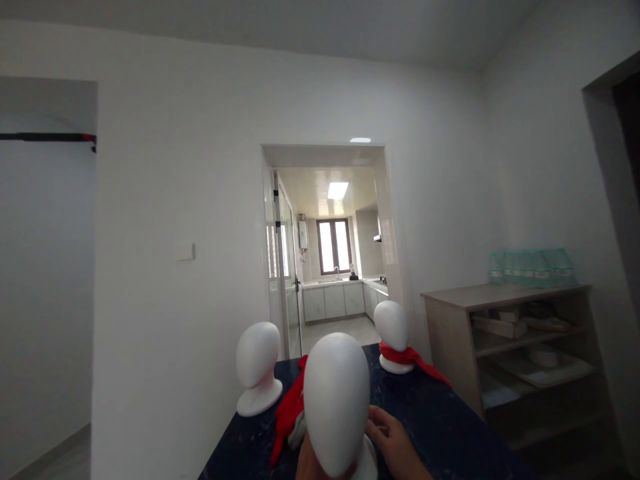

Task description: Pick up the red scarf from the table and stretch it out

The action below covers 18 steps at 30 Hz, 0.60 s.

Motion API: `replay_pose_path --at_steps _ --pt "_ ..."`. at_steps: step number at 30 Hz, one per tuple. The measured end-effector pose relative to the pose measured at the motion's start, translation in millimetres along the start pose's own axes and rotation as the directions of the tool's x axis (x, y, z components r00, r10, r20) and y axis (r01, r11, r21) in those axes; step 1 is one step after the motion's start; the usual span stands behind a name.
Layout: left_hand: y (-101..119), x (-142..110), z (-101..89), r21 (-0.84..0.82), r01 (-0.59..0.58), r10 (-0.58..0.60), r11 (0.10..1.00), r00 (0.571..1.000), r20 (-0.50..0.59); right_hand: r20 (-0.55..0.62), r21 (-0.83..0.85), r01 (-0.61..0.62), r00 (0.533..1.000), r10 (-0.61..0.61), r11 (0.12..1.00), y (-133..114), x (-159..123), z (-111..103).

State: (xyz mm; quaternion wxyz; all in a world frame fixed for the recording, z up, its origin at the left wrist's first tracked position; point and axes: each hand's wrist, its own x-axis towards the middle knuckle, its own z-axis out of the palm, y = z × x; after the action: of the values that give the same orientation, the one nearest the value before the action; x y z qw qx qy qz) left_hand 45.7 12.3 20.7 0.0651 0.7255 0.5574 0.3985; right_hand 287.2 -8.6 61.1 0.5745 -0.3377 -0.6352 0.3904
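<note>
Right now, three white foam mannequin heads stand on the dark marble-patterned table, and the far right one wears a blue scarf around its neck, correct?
Not quite: the head view shows the far right white foam mannequin head wearing a red scarf, not blue. The rest holds: three white heads stand on the dark marble-patterned table.

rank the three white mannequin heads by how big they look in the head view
1. Near mannequin head, by the right hand, though nearness inflates it.
2. Left mannequin head.
3. Scarfed mannequin head, farthest; true sizes unsure.
</note>
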Motion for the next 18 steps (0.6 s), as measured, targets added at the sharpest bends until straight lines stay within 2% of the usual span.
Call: replay_pose_path --at_steps 3,7,13,18 --pt "6.5 0.8 32.8 0.022 0.005 -0.007 1.0 0.997 0.08 0.063 0.079 0.011 0.998 -0.016 0.997 0.4 0.0 -2.7" --pt "7.2 -1.5 49.7 0.042 0.051 -0.053 0.998 0.997 0.06 0.036 0.078 0.004 0.999 -0.007 0.997 4.3 1.9 -4.4" --pt "13.6 -11.0 44.4 -0.036 -0.015 0.016 0.999 1.0 0.023 0.035 0.117 -0.036 0.999 0.032 0.992 10.5 2.1 -1.0" --pt "29.2 -17.7 26.5 -0.054 0.019 -0.016 0.998 0.998 0.065 0.029 0.109 -0.06 0.998 0.057 0.992 16.5 1.2 0.1"
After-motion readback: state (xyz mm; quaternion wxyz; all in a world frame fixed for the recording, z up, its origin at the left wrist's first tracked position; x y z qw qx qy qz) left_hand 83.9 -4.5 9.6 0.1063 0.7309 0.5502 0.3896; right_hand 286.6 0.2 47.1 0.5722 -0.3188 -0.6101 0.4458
